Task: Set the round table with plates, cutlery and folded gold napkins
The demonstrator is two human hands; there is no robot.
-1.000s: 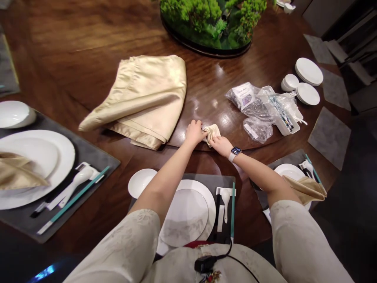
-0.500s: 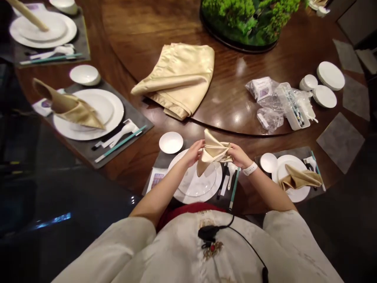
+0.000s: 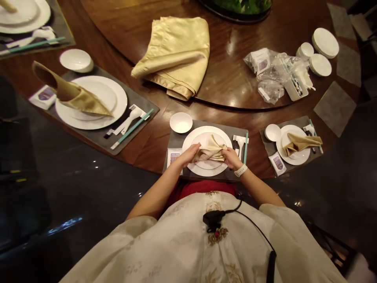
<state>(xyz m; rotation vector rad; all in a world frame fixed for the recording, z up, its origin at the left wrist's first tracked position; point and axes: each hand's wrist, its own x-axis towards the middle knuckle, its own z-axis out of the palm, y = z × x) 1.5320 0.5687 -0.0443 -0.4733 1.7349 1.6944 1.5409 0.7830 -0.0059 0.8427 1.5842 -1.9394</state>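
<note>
A folded gold satin napkin is between my two hands, over the white plates of the middle place setting. My left hand grips its left end, fingers partly hidden by the cloth. On the other side, my right hand, with a white band on the wrist, pinches the right end. Whether the napkin touches the plate I cannot tell. Around the plates lie a white bowl, a printed packet, a white spoon and a teal chopstick sleeve on a grey placemat.
Folded napkins also sit on the left setting's plate and the right setting's plate. A pile of gold cloth, plastic bags, a cutlery box and stacked dishes are farther back. A green centrepiece stands behind.
Both hands have lowered the napkin from above the plate's far edge to over its middle. The napkin looks flatter now. The camera view has shifted, with the centrepiece partly out of frame.
</note>
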